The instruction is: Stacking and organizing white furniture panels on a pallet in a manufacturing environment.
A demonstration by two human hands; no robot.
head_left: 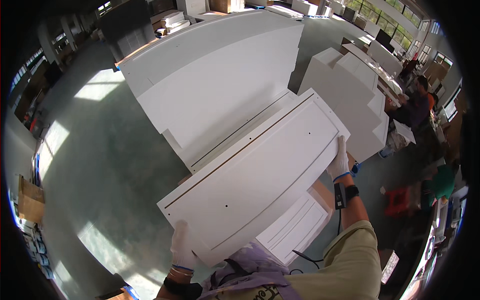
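Note:
A long white panel (265, 165) with a dark groove along its far edge and several small holes lies tilted across the space in front of me. My left hand (182, 245), in a white glove, grips its near left end. At the opposite end my right hand (341, 159), also gloved, holds the right edge with the thumb side showing. The fingers of both hands are partly hidden by the panel. Just beyond it, another white grooved panel (245, 122) lies at the front of a large stack of white boards (220, 65).
A smaller white panel (292, 227) lies close to my body, over cardboard. To the right stands a stepped stack of white boards (345, 100). A red stool (397, 200) and a seated person (420, 105) are farther right. Cardboard boxes (31, 200) stand at far left.

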